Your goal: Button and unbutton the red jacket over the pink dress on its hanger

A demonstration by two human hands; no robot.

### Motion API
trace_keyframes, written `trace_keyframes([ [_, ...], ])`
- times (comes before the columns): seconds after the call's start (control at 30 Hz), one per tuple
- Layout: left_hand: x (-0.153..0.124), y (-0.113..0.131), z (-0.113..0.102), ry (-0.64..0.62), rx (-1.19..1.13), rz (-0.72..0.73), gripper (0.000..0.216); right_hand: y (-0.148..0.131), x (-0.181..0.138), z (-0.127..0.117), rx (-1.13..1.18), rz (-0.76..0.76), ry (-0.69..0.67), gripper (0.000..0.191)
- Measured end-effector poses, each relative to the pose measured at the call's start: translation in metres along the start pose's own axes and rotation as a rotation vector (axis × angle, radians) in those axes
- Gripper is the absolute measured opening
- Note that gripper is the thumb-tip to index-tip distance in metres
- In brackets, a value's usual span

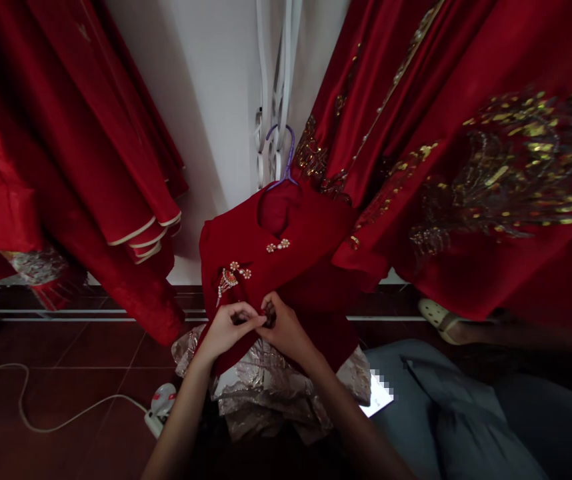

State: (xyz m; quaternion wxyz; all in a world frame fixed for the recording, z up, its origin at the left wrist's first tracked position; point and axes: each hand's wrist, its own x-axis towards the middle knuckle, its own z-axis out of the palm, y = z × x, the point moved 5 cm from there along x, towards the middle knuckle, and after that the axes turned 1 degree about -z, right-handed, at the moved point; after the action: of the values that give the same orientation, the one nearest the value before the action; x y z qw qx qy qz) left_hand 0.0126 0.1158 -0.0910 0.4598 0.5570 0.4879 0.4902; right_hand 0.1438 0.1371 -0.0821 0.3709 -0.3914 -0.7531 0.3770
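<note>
A small red garment (286,227) hangs on a purple hanger (286,157) in front of a white wall. It has pearl fastenings near the collar and a beaded ornament (229,277) on its left side. My left hand (229,327) and my right hand (281,327) meet at the garment's front, fingers pinched together on the red cloth. What sits between the fingertips is too small to make out. A silvery lace skirt (266,393) hangs below the red top.
Long red dresses hang at the left (66,167), and red gowns with gold embroidery (491,167) at the right. A white cable and power strip (159,407) lie on the dark tiled floor. Grey-blue cloth (441,413) lies bottom right, a pale shoe (439,319) beyond it.
</note>
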Motion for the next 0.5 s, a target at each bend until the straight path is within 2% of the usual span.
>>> trace_keyframes([
  [0.07, 0.010, 0.000, -0.003, 0.084, -0.106, -0.042, 0.031, -0.007, -0.001, -0.006, 0.005, 0.007, 0.003, 0.020],
  [0.13, 0.021, -0.003, -0.010, 0.253, -0.253, -0.092, 0.036, -0.015, -0.002, -0.013, 0.030, 0.008, 0.005, 0.019],
  [0.2, 0.032, -0.008, -0.014, 0.367, -0.373, -0.133, 0.041, -0.023, -0.003, -0.019, 0.054, -0.007, -0.007, 0.019],
  [0.27, 0.041, -0.009, -0.013, 0.388, -0.454, -0.142, 0.043, -0.030, -0.004, -0.022, 0.068, -0.026, -0.029, 0.019],
  [0.4, 0.052, -0.009, -0.008, 0.333, -0.601, -0.120, 0.043, -0.033, -0.006, -0.023, 0.076, -0.028, -0.053, 0.019],
  [0.5, 0.055, -0.012, -0.007, 0.328, -0.627, -0.124, 0.044, -0.033, -0.006, -0.021, 0.074, -0.025, -0.061, 0.019],
])
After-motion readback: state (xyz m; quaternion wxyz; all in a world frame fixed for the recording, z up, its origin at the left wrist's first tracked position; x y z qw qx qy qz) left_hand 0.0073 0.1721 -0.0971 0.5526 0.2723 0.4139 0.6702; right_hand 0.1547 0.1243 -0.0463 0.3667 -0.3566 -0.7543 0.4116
